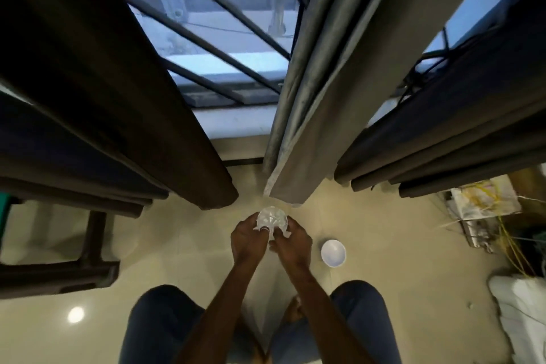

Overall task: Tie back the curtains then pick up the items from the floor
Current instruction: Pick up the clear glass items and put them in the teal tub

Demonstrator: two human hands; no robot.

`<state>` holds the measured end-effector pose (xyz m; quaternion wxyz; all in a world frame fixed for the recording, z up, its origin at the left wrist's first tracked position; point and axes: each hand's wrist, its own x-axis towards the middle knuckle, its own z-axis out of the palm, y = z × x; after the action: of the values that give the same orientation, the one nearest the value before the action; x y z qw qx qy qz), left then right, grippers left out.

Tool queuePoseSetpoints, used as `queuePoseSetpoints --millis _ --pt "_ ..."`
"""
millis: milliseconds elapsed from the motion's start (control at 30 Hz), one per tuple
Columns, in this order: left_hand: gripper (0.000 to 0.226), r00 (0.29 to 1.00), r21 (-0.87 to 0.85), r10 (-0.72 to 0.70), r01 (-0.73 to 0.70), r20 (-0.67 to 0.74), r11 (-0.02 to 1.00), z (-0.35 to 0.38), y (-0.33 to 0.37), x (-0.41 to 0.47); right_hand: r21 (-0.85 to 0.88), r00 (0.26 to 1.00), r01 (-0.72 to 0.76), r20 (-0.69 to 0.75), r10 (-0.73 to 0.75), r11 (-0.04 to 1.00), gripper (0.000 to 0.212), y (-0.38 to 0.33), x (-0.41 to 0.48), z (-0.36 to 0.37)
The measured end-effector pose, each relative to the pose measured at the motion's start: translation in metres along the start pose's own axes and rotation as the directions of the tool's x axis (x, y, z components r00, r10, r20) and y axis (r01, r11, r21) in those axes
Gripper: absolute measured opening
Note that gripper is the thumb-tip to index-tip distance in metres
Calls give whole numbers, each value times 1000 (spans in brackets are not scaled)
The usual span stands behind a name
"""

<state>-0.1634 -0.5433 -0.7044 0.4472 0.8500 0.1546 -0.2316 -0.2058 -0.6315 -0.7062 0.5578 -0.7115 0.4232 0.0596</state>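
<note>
**Fingers gathering crumpled plastic below the curtain hem**

Fingers (pixel 254 224) of both hands are curling round a crumpled clear plastic piece (pixel 271 216), pinching it from either side, so neither hand is lying open. The left hand (pixel 249 238) is gripping its left edge. The right hand (pixel 291 242) is holding the lower right, where a torn flap is sticking out. The piece is sitting between the two hands, low over the floor (pixel 183 245) and just beneath the hem of the grey curtain (pixel 313 115). Whether it is touching the tiles I cannot tell.

Judging from this, the pick-up step is going on (no tie-back is showing on any curtain in view, so that part I cannot confirm). The plastic is bunching into a rough ball with no real long axis, its domed side facing up toward the camera. The next move is calling for a lift clear of the hem. After that comes a reach to the right for the white bowl (pixel 333 253), which is standing mouth up on the floor, near the right hand but apart from it.
</note>
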Motion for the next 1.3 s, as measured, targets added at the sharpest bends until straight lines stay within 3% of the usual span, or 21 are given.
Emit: queuePoseSetpoints --millis 200,333,533,733,967,1300 --pt "37 1000 23 26 -25 -12 999 -68 79 -86 40 998 34 -45 -33 999 28 -73 -82 -47" --pt "34 999 30 46 -46 2 998 -109 122 -139 119 997 -16 -71 24 993 33 -109 -130 -69" --pt "36 999 -30 -38 37 -4 999 -155 166 -211 194 998 -33 -51 43 980 37 -162 -208 -101" --pt "37 990 -195 -135 127 -29 972 -168 166 -249 204 1000 -7 -26 13 979 29 -183 -244 -116" --pt "33 992 -364 -128 112 -20 925 -189 155 -266 185 1000 15 24 -20 983 33 -187 -263 -110" --pt "39 987 -548 -160 151 32 823 -265 107 -237 195 990 81 97 -102 977 28 -220 -303 -45"
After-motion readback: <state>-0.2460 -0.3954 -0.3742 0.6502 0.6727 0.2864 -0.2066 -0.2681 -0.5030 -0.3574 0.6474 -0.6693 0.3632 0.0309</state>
